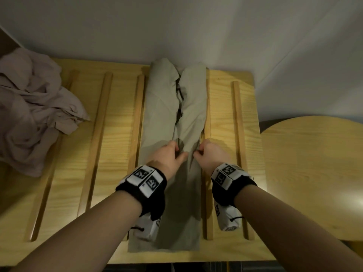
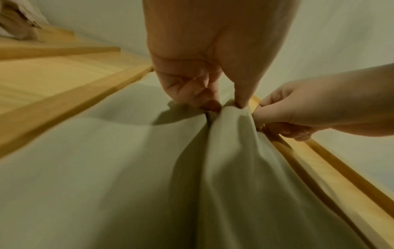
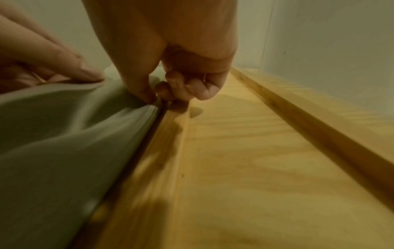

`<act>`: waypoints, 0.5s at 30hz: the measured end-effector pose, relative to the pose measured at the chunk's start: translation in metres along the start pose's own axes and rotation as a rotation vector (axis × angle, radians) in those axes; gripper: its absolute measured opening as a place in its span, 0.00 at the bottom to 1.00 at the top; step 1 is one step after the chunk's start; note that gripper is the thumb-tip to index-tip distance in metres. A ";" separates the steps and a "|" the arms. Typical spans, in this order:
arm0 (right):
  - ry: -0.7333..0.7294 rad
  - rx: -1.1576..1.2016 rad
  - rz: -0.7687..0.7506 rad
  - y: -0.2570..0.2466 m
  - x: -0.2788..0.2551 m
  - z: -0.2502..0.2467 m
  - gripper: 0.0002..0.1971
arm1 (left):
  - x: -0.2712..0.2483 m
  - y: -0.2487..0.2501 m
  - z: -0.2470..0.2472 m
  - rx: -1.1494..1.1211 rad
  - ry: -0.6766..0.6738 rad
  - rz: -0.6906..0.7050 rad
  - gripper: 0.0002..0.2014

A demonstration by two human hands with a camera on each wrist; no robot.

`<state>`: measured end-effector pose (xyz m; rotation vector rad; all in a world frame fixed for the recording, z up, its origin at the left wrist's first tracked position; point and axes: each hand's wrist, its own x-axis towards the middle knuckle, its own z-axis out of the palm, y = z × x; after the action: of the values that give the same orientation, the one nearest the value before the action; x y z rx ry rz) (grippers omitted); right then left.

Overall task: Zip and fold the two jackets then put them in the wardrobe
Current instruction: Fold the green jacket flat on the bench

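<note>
A pale green jacket (image 1: 188,107) lies lengthwise on the slatted wooden surface (image 1: 115,122), both sides folded inward into a narrow strip with the zip line showing between them. My left hand (image 1: 172,154) pinches the fabric at the middle seam (image 2: 221,107). My right hand (image 1: 204,152) pinches the jacket's right edge (image 3: 153,101) next to a wooden slat. A second, mauve jacket (image 1: 33,107) lies crumpled at the far left.
Raised wooden slats (image 1: 98,130) run front to back across the surface. A white wall (image 1: 176,26) stands right behind it. A round wooden tabletop (image 1: 314,169) sits to the right.
</note>
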<state>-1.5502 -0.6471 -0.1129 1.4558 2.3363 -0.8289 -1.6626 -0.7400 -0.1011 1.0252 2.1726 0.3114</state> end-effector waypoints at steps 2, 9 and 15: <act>0.007 -0.024 0.007 -0.001 0.004 0.000 0.10 | 0.008 0.004 0.000 0.018 0.004 -0.016 0.17; 0.027 -0.069 0.022 0.012 0.006 -0.006 0.16 | 0.008 0.005 -0.002 0.358 0.019 0.012 0.11; 0.004 -0.161 0.046 0.013 0.005 -0.005 0.15 | 0.011 0.004 0.002 0.116 -0.030 -0.002 0.14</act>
<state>-1.5412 -0.6362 -0.1153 1.4384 2.3044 -0.6104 -1.6635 -0.7295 -0.1065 1.0846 2.1859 0.1699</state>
